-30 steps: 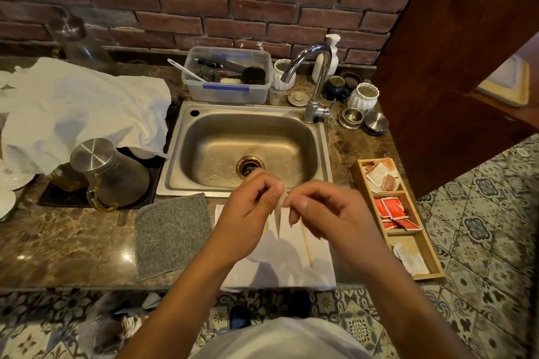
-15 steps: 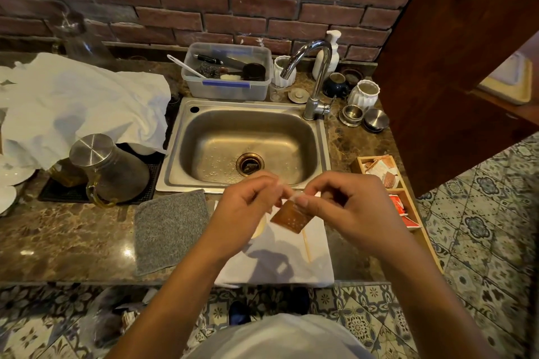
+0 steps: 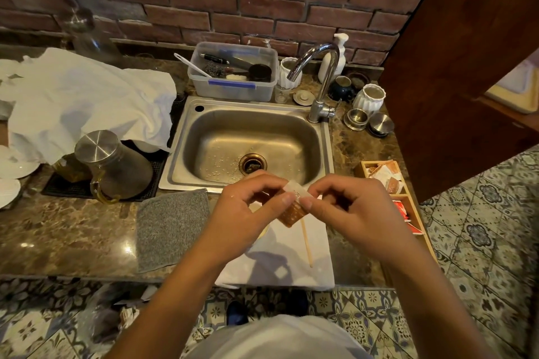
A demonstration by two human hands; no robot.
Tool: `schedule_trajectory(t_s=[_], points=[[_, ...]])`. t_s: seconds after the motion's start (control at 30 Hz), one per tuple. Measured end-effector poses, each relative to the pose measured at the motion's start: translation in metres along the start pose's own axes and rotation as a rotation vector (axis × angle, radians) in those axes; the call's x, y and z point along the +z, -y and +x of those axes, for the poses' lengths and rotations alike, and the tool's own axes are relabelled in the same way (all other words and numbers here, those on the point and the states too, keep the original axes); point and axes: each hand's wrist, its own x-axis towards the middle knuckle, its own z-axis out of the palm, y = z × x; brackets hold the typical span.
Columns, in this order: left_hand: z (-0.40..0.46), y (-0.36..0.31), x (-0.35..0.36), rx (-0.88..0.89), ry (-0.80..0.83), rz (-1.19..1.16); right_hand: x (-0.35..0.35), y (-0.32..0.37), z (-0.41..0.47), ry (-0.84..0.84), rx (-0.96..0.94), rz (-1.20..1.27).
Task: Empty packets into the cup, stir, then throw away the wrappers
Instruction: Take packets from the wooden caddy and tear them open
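Observation:
Both hands pinch the top edge of a small brown-and-white packet in front of the sink. My left hand grips its left side and my right hand grips its right side, thumbs and forefingers close together. Under my left hand a sliver of a pale cup shows; most of it is hidden. A wooden stir stick lies on a white napkin below the packet. More packets fill a wooden tray at the right.
A steel sink with a tap lies behind my hands. A grey cloth and a lidded glass jug are at the left. A bin bag with wrappers sits on the tiled floor.
The packet has turned from edge-on to showing its brown face, and both hands now pinch its top edge a little lower and closer to me.

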Motion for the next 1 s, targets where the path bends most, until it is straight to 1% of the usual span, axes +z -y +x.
schedule_trajectory(t_s=[0.07, 0.17, 0.27, 0.43, 0.53, 0.67, 0.8, 1.0], points=[[0.001, 0.0, 0.001, 0.013, 0.008, 0.008, 0.002, -0.001, 0.0, 0.0, -0.019, -0.032], [0.001, 0.0, 0.003, 0.004, 0.011, -0.005, 0.004, -0.002, 0.001, 0.037, -0.028, -0.006], [-0.001, -0.001, 0.006, -0.037, -0.008, -0.029, 0.006, -0.002, 0.0, 0.071, -0.047, 0.002], [-0.001, -0.002, 0.003, -0.053, -0.032, -0.083, 0.007, -0.005, -0.003, 0.022, -0.073, 0.062], [-0.003, -0.006, 0.002, -0.05, 0.011, -0.05, 0.007, -0.004, -0.004, 0.002, -0.048, 0.082], [-0.006, -0.01, 0.001, -0.091, 0.112, 0.018, 0.002, -0.001, -0.005, -0.062, -0.023, 0.099], [-0.01, -0.013, 0.003, -0.11, 0.173, 0.037, 0.001, 0.001, -0.007, -0.017, -0.025, 0.067], [-0.016, -0.013, 0.003, -0.122, 0.186, 0.1, -0.002, 0.002, -0.012, 0.08, 0.015, 0.079]])
